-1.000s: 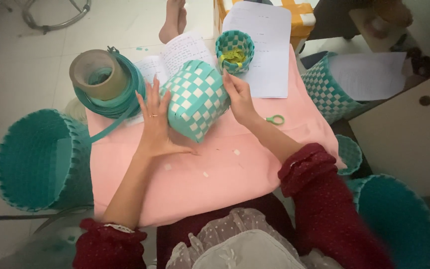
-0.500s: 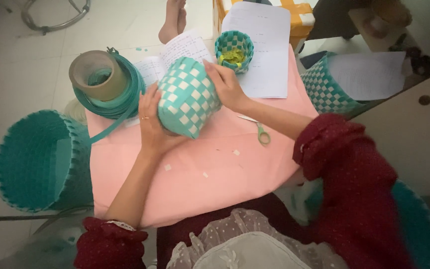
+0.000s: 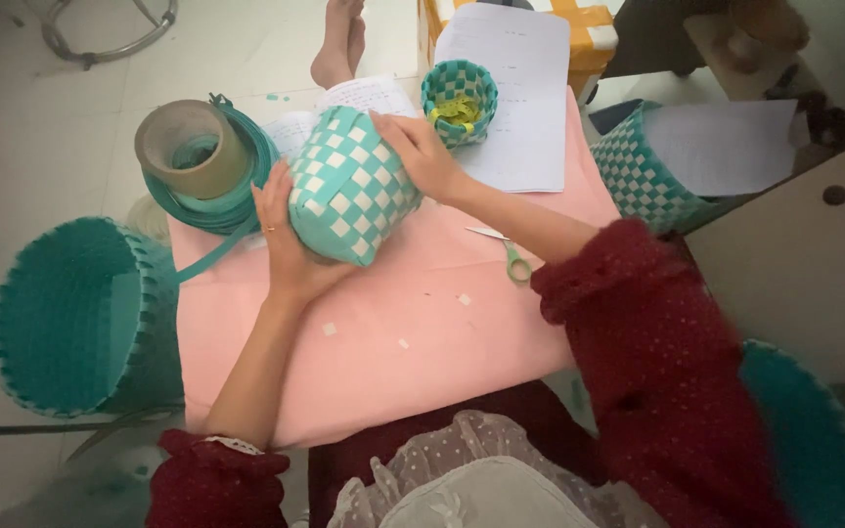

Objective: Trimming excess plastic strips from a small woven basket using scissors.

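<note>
Here we hold a checked basket (image 3: 352,186) up over the far part of the pink table (image 3: 393,372). It is tipped on its side, with its bottom turned toward us. Our left hand (image 3: 286,240) cups the basket from the left, fingers spread wide and pressed flat on its woven side. Our right hand (image 3: 421,154) rests on the far top of the basket, fingers bent and touching the weave; we cannot tell if they pinch a strip.

The near half of the table is open, with only a few small scraps. Scissors (image 3: 511,256) lie just right of the basket, under our right arm. A tape roll (image 3: 196,156) sits close on the basket's left, at the table's far left corner. A small cup basket (image 3: 459,98) stands just behind the basket, on white paper (image 3: 520,98). A big teal basket (image 3: 80,313) stands off the table's left edge.
</note>
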